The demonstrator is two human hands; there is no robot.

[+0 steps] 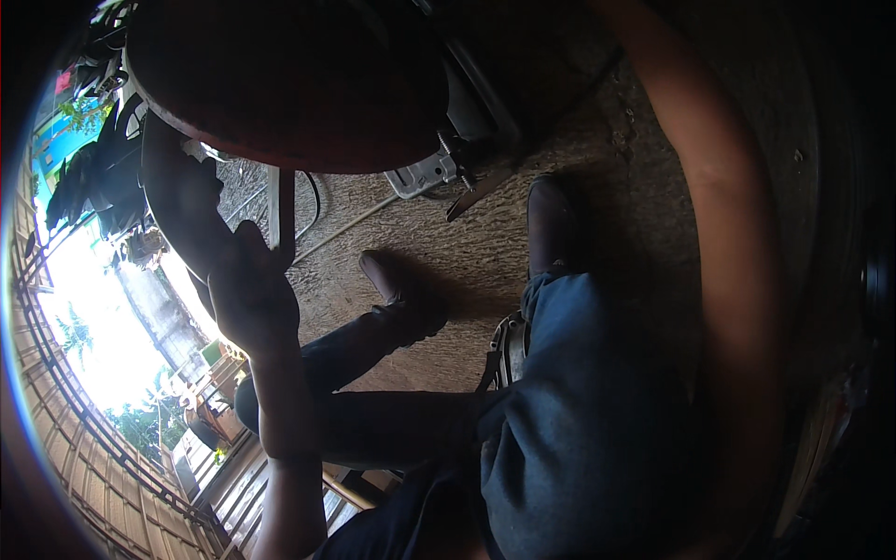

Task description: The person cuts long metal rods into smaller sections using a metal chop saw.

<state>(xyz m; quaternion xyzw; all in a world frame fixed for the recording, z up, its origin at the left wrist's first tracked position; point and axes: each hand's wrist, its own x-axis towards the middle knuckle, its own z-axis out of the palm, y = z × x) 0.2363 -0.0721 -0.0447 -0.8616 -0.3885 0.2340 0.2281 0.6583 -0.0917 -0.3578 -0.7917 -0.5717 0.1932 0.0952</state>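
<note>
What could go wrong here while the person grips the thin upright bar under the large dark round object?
The left hand grips the bar in deep shadow, so its hold is hard to judge and may slip. Loose cables lie on the ground near the feet and could snag a shoe. The right arm reaches out of view.

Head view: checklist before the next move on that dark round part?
1. Left hand against upright bar: contact ok, grip cannot tell, silhouetted.
2. Right hand: out of frame, only the forearm shows; cannot tell.
3. Shoes flat on floor: ok.
4. Cable loose near the shoes: not ok, possible snag.
5. Dark round part supported: cannot tell.
</note>
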